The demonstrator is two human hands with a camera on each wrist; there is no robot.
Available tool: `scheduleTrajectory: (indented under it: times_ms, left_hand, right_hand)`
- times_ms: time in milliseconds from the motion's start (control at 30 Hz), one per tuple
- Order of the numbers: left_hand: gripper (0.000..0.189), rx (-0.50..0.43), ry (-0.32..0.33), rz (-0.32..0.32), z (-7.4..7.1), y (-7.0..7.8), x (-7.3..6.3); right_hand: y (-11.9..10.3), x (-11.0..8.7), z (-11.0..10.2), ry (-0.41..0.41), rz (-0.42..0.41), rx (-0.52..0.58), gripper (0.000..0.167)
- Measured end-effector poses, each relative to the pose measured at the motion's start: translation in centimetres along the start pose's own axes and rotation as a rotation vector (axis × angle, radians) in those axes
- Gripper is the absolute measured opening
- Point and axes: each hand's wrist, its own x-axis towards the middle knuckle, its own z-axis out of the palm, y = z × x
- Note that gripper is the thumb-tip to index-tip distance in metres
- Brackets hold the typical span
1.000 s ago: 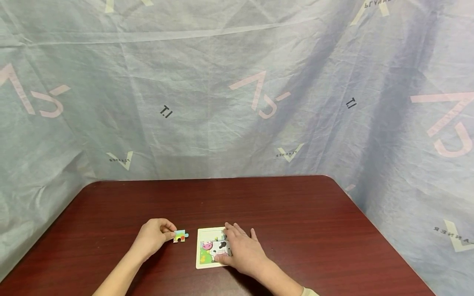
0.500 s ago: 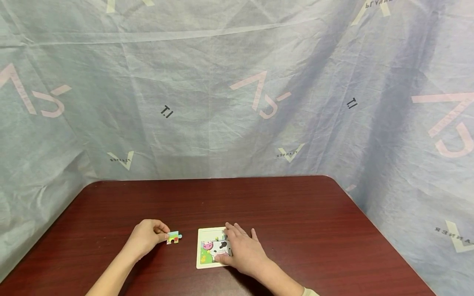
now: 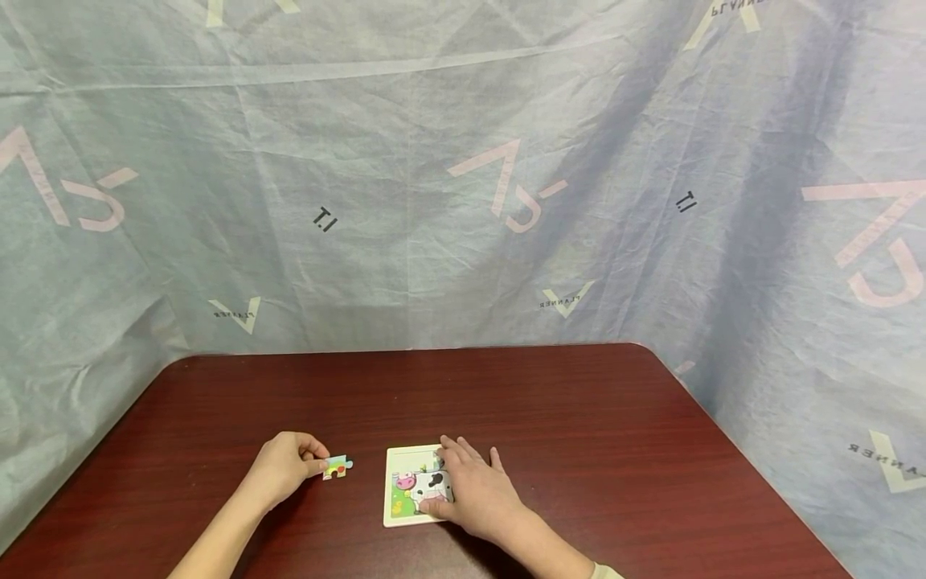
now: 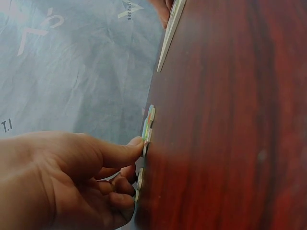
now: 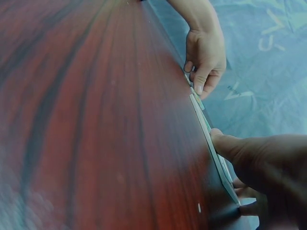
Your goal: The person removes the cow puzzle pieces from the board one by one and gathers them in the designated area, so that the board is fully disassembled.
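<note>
In the head view my left hand [image 3: 284, 468] pinches a jigsaw puzzle piece [image 3: 337, 466], light blue, green and red, low over the table or touching it; which of the two I cannot tell. The left wrist view shows its thumb on that piece, and a second puzzle piece [image 4: 139, 184] by the curled fingers, hidden in the head view. To the right lies a white-framed jigsaw puzzle [image 3: 387, 486] with a cow picture. Across its right side rests my right hand [image 3: 477, 489], fingers spread and thumb on the picture, so that part is covered.
The dark red wooden table [image 3: 579, 418] extends on all sides of the puzzle. Behind it and along its sides hangs a grey printed cloth [image 3: 405, 265]. A small white mark [image 5: 199, 208] shows on the tabletop in the right wrist view.
My left hand has moved a little to the left with the puzzle piece, away from the framed puzzle. The right hand has stayed in place on it.
</note>
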Motion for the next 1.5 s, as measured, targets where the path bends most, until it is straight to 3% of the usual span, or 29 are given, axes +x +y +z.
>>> scheduleTrajectory:
  times_ms: [400,633,1000,1500]
  left_hand:
    - [0.007,-0.002,0.014,0.014,0.0,0.1,0.0]
    - [0.006,-0.007,0.064,0.090,0.6,0.9,0.1]
    - [0.007,-0.063,0.042,0.105,2.9,3.5,0.0]
    - [0.011,-0.086,-0.001,0.195,6.7,6.2,0.7]
  right_hand:
    - [0.2,-0.2,-0.1,0.008,-0.004,0.035,0.086]
    - [0.5,-0.2,0.0,0.015,-0.001,0.066,0.092]
    - [0.6,-0.1,0.1,0.006,0.023,0.118,0.097]
    - [0.8,0.0,0.3,0.022,0.033,0.117,0.100]
